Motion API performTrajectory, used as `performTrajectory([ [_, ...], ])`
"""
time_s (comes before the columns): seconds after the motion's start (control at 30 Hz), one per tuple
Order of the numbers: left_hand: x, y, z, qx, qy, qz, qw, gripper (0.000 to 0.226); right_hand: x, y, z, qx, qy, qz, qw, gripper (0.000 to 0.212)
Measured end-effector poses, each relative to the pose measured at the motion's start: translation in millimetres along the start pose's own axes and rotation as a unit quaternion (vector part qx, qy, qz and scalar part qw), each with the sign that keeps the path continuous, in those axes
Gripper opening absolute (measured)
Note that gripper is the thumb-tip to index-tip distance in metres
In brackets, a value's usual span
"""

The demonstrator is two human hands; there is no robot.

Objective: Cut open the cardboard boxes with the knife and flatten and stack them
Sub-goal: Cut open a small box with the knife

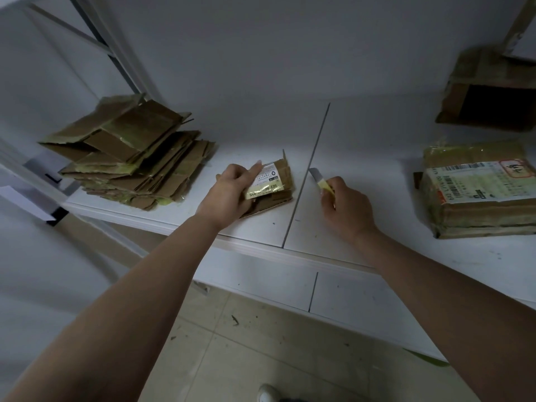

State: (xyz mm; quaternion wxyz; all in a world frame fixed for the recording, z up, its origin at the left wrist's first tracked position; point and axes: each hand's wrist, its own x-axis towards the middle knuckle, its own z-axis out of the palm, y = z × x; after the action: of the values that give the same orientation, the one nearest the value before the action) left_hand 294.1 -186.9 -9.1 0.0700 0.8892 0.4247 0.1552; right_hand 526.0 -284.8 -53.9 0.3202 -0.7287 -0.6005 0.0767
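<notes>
Flattened cardboard box (275,184) — left hand (232,190) grasps it; right hand (348,210) grasps knife (320,181).

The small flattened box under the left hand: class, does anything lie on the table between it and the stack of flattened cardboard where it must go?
Nothing visible does. The small flattened box, held by the left hand, lies just right of the stack, with only bare white table between them. The knife in the right hand is on the far side.
</notes>
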Motion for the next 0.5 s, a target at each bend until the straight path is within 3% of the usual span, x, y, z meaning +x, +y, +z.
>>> performTrajectory([
  [0.07, -3.4, 3.3, -6.5, -0.016, 0.009, 0.005, 1.000, 0.066, -1.2, -0.1, -0.1, 0.005, 0.006, 0.000, 1.000, 0.020],
  [0.2, -9.4, 14.5, -16.0, -0.062, 0.017, 0.024, 0.998, 0.025, -3.0, -0.4, 0.6, 0.015, 0.016, 0.000, 1.000, 0.018],
  [0.33, -5.5, 14.4, -25.9, -0.181, -0.006, -0.079, 0.980, 0.034, -4.3, -0.7, -0.5, 0.024, 0.029, -0.002, 0.999, 0.017],
  [0.5, 2.2, 14.4, -29.0, -0.234, 0.011, -0.111, 0.966, 0.020, -1.5, -7.8, 1.5, 0.097, 0.045, 0.029, 0.994, 0.016],
])
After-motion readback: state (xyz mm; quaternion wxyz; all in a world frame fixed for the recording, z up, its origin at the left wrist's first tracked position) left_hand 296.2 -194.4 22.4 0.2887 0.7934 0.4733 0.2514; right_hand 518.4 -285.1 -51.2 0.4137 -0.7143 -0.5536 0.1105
